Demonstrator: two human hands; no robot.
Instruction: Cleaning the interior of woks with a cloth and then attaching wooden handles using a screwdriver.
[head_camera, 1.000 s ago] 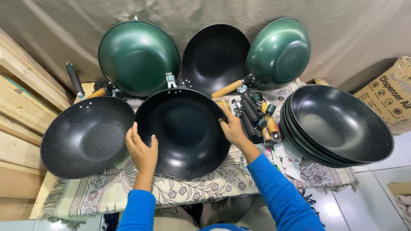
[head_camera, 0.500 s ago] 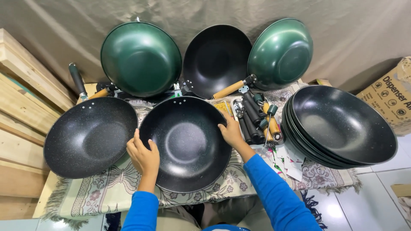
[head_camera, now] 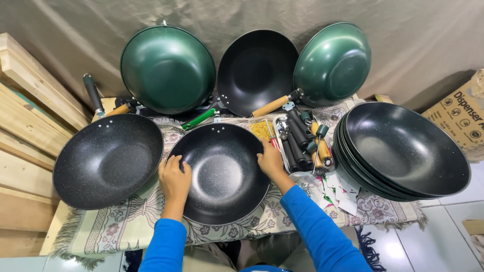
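**Both hands steady a handleless black wok pan at the centre of a crowded surface**

The left hand (head_camera: 174,177) and the right hand (head_camera: 270,160) clasp opposite sides of a round black speckled non-stick wok pan without a handle (head_camera: 219,174), each grip partly closed over the rim with fingers curled onto the inner wall and the thumb at the outer edge. Neither hand holds anything else. The pan sits bowl-up on a pale floral patterned cloth with a fringe (head_camera: 126,226) that covers the surface, directly in front of the person in blue sleeves, with three rivet holes showing at its far rim.

The step in hand appears to be positioning this bare pan body for fitting; any next move would seem to call for keeping the rim level and the far, holed edge turned toward the parts tray, though that is a judgement only.

Just left of the pan, nearly touching it, lies a second black speckled wok with a dark handle (head_camera: 108,161). To the right, just beside the right hand, a shallow tray of black and wooden handles, screws and a screwdriver (head_camera: 301,143) rests on the cloth. Further right stands a stack of nested black wok bodies (head_camera: 403,151). Behind, leaning against a grey backdrop, are a large green wok (head_camera: 169,69), an upright black wok (head_camera: 257,70) and a smaller green wok with a wooden handle (head_camera: 333,64). Pale wooden planks (head_camera: 25,126) are piled at far left, a cardboard box (head_camera: 461,113) at far right.
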